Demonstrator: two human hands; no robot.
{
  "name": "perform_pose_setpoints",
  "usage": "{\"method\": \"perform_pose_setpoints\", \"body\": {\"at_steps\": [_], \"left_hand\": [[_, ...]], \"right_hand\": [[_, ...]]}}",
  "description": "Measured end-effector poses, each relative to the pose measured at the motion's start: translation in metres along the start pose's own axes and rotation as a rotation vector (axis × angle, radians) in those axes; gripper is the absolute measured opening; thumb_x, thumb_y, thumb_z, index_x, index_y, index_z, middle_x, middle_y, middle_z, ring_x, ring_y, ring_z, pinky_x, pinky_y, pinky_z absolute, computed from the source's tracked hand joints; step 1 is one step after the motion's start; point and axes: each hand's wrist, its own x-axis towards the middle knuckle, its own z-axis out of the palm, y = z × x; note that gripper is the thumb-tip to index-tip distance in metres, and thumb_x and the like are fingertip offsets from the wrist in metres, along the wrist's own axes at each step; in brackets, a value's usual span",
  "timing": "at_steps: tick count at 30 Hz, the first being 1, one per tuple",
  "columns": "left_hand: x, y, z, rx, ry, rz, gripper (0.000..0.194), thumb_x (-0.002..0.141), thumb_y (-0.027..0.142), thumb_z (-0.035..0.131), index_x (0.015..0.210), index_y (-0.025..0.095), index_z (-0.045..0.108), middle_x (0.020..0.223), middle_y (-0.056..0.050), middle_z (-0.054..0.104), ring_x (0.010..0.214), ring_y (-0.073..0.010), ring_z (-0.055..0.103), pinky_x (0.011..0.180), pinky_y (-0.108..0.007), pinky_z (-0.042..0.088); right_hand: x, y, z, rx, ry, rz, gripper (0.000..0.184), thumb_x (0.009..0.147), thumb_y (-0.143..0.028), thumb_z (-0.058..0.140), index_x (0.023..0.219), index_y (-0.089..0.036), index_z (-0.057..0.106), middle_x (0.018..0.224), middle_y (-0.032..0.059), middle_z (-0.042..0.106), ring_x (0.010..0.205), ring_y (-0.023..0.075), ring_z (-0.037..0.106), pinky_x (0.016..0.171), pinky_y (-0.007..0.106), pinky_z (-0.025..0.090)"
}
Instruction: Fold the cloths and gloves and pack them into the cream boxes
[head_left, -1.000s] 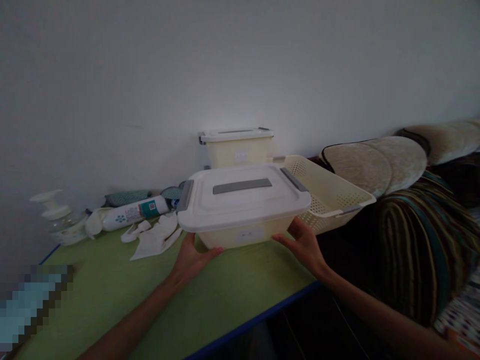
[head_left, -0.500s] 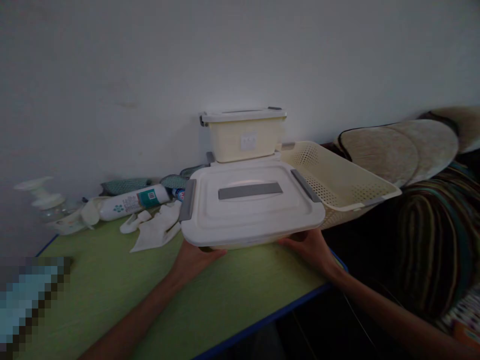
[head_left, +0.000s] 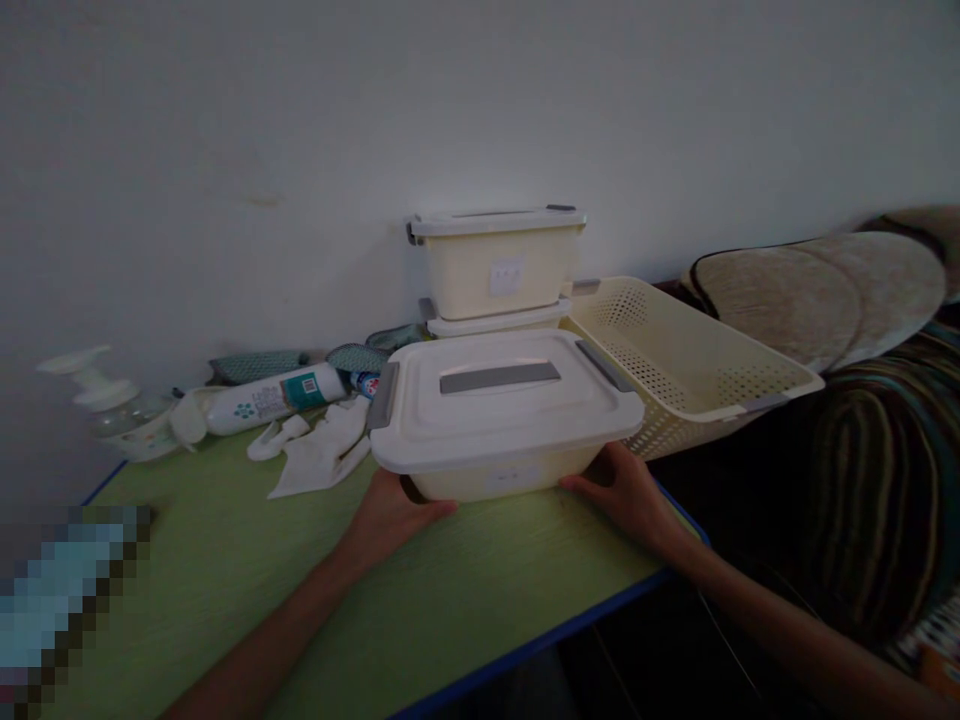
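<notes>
A cream storage box [head_left: 502, 470] with a white lid and grey handle strip sits on the green table [head_left: 420, 610]. My left hand [head_left: 390, 515] presses its lower left corner, fingers curled under the rim. On the box's lower right side, my right hand [head_left: 634, 495] is gripping it. Behind it, two more lidded cream boxes [head_left: 499, 265] are stacked against the wall.
A perforated cream basket [head_left: 675, 365] rests at the right of the box, jutting past the table edge. A lying white bottle [head_left: 266, 400], white gloves [head_left: 319, 455], green cloths and a clear pump dispenser [head_left: 105, 400] lie at the left. Cushions and striped fabric fill the right.
The box has come down from slightly lifted and tilted to resting low on the table, both hands still on it. The view shifted, showing the stacked boxes behind more fully.
</notes>
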Motion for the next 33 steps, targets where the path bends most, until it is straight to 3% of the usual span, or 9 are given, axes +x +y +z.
{"method": "perform_pose_setpoints", "body": {"at_steps": [5,10,14,18,20,22,26,30,33], "left_hand": [[0.002,0.001,-0.004,-0.083,-0.028,0.042,0.055,0.043,0.021,0.082,0.094,0.020,0.064,0.091,-0.006,0.071,0.110,-0.0350,0.056,0.102,-0.050,0.037],[0.006,-0.004,-0.025,-0.235,-0.105,0.030,0.060,0.040,0.016,0.083,0.097,0.021,0.064,0.095,-0.006,0.070,0.118,-0.0345,0.050,0.107,-0.048,0.029],[0.011,-0.008,-0.044,-0.412,-0.184,-0.048,0.058,0.042,0.012,0.082,0.096,0.025,0.064,0.103,-0.005,0.069,0.110,-0.0300,0.058,0.098,-0.044,0.043],[0.019,-0.001,-0.057,-0.676,0.004,-0.205,0.038,0.056,0.010,0.073,0.090,0.022,0.063,0.091,-0.002,0.070,0.081,-0.0185,0.067,0.072,-0.029,0.055],[0.026,0.009,-0.062,-0.809,0.096,-0.274,0.026,0.061,0.011,0.066,0.085,0.019,0.062,0.084,-0.001,0.068,0.070,-0.0138,0.065,0.063,-0.023,0.054],[0.033,0.023,-0.066,-0.842,0.114,-0.300,0.017,0.070,0.015,0.059,0.086,0.018,0.061,0.081,-0.001,0.066,0.067,-0.0123,0.064,0.059,-0.021,0.053],[0.043,0.053,-0.065,-0.838,0.110,-0.340,0.021,0.078,0.023,0.051,0.097,0.020,0.059,0.078,-0.001,0.063,0.063,-0.0132,0.062,0.054,-0.023,0.052],[0.049,0.071,-0.050,-0.792,0.135,-0.328,0.037,0.072,0.019,0.059,0.109,0.023,0.055,0.085,0.001,0.064,0.061,-0.0118,0.061,0.050,-0.020,0.049],[0.053,0.074,-0.039,-0.729,0.140,-0.309,0.060,0.060,0.009,0.064,0.116,0.025,0.052,0.092,0.001,0.064,0.056,-0.0112,0.059,0.049,-0.021,0.048]], "right_hand": [[0.000,-0.001,-0.001,-0.046,0.010,-0.011,0.034,0.060,-0.033,0.074,0.087,-0.021,0.057,0.096,0.0087,0.066,0.089,0.0298,0.061,0.078,0.048,0.050],[0.001,0.005,0.001,0.009,0.001,0.010,0.038,0.058,-0.032,0.074,0.091,-0.022,0.057,0.099,0.0095,0.066,0.092,0.0300,0.061,0.081,0.050,0.049],[0.006,0.006,-0.005,0.265,-0.145,0.062,0.043,0.057,-0.027,0.073,0.095,-0.022,0.055,0.106,0.0100,0.065,0.098,0.0285,0.061,0.085,0.049,0.049],[0.015,-0.002,-0.018,0.510,-0.274,0.088,0.043,0.056,-0.021,0.069,0.097,-0.024,0.056,0.108,0.0054,0.066,0.101,0.0248,0.062,0.090,0.046,0.047],[0.021,-0.009,-0.024,0.552,-0.215,0.102,0.042,0.056,-0.020,0.068,0.096,-0.025,0.058,0.106,0.0034,0.067,0.103,0.0237,0.061,0.093,0.043,0.045],[0.029,-0.017,-0.026,0.600,-0.124,0.143,0.039,0.058,-0.023,0.066,0.097,-0.025,0.060,0.106,0.0029,0.068,0.105,0.0235,0.060,0.094,0.041,0.045],[0.050,-0.033,-0.030,0.674,-0.079,0.220,0.031,0.073,-0.035,0.055,0.102,-0.024,0.059,0.107,0.0038,0.068,0.101,0.0232,0.062,0.088,0.039,0.049],[0.073,-0.045,-0.038,0.676,-0.184,0.283,0.031,0.080,-0.038,0.045,0.097,-0.019,0.063,0.095,0.0077,0.071,0.085,0.0236,0.067,0.074,0.037,0.054],[0.083,-0.050,-0.041,0.531,-0.171,0.107,0.032,0.078,-0.035,0.048,0.103,-0.022,0.062,0.094,0.0042,0.071,0.074,0.0213,0.067,0.061,0.033,0.055]]}}
